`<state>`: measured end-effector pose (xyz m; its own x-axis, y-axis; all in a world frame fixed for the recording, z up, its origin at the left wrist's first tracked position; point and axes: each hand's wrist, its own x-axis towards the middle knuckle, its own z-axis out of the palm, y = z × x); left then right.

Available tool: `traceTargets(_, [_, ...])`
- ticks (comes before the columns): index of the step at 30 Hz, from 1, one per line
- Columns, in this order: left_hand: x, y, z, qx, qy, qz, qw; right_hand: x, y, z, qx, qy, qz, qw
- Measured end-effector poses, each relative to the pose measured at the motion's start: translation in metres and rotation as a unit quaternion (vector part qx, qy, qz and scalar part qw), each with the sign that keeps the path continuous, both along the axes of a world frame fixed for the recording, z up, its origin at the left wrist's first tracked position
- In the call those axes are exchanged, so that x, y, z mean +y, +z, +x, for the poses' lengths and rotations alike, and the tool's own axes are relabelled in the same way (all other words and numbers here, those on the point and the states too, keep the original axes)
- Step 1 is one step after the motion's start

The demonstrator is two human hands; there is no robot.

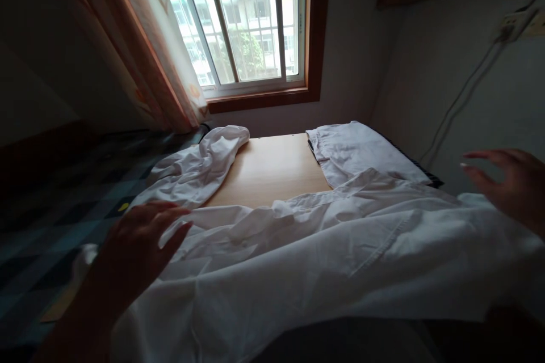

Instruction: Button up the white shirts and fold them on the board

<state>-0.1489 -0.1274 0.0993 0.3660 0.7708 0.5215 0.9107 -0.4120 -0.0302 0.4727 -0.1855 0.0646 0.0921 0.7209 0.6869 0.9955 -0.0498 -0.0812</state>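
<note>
A white shirt [306, 261] is spreading across the lower half of the frame, from the lower left to the right edge, covering the near part of a pale wooden table [272, 161]. Its cloth is looking soft and rumpled: long folds are running slantwise through the centre, a seam [383, 244] is slanting across the smoother stretch at lower right, and the upper edge is bunching in small creases near the middle. A crumpled sleeve [202, 164] is stretching up the left of the table, its rounded end lying left of centre. Window light is brightening the upper folds, while the bottom of the shirt is sinking into shadow.

At lower left, the left hand [147, 244] is hovering over or resting on the shirt, which of the two I cannot tell; its fingers are curving, its thumb is standing apart, and it is gripping nothing visible. At the right edge, the right hand [508, 187] is hanging above the shirt, thumb and fingers wide apart, holding nothing. Right of centre, a folded white cloth [361, 153] is lying beyond the shirt.
</note>
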Motion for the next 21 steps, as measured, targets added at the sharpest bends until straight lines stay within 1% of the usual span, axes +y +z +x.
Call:
traceTargets(1, [0.003,0.001,0.019,0.019,-0.026,0.000,1.000,0.016,0.007,-0.020,0.004,0.059,-0.028,0.998])
traceTargets(2, [0.005,0.002,0.039,0.045,-0.065,-0.029,0.996,0.029,0.012,-0.040,0.018,0.131,-0.054,0.990])
traceTargets(3, [0.006,0.003,0.060,0.073,-0.102,-0.065,0.990,0.042,0.015,-0.061,0.027,0.206,-0.096,0.973])
traceTargets(4, [0.007,0.003,0.079,0.098,-0.121,-0.094,0.983,0.053,0.017,-0.080,0.027,0.272,-0.133,0.953])
traceTargets(5, [0.010,0.002,0.096,0.124,-0.121,-0.122,0.977,0.064,0.015,-0.098,0.016,0.308,-0.174,0.935])
traceTargets(6, [0.013,0.000,0.111,0.147,-0.112,-0.143,0.972,0.075,0.013,-0.113,0.001,0.327,-0.209,0.922])
traceTargets(7, [0.017,-0.003,0.122,0.169,-0.096,-0.159,0.968,0.085,0.009,-0.126,-0.019,0.328,-0.234,0.915])
traceTargets(9, [0.027,-0.009,0.136,0.199,-0.080,-0.194,0.957,0.103,0.000,-0.145,-0.073,0.298,-0.269,0.913])
traceTargets(11, [0.035,-0.012,0.140,0.194,-0.094,-0.233,0.948,0.115,-0.007,-0.156,-0.129,0.267,-0.296,0.908])
traceTargets(13, [0.037,-0.012,0.138,0.152,-0.121,-0.263,0.945,0.119,-0.010,-0.162,-0.171,0.257,-0.316,0.897])
traceTargets(15, [0.031,-0.010,0.133,0.096,-0.132,-0.278,0.947,0.115,-0.009,-0.164,-0.188,0.261,-0.330,0.887])
traceTargets(17, [0.021,-0.008,0.127,0.052,-0.132,-0.296,0.945,0.106,-0.005,-0.163,-0.184,0.269,-0.339,0.883])
traceTargets(19, [0.009,-0.008,0.119,0.032,-0.132,-0.330,0.934,0.094,0.002,-0.161,-0.164,0.285,-0.352,0.876])
traceTargets(21, [-0.003,-0.009,0.108,0.019,-0.133,-0.367,0.920,0.079,0.013,-0.157,-0.131,0.301,-0.381,0.865])
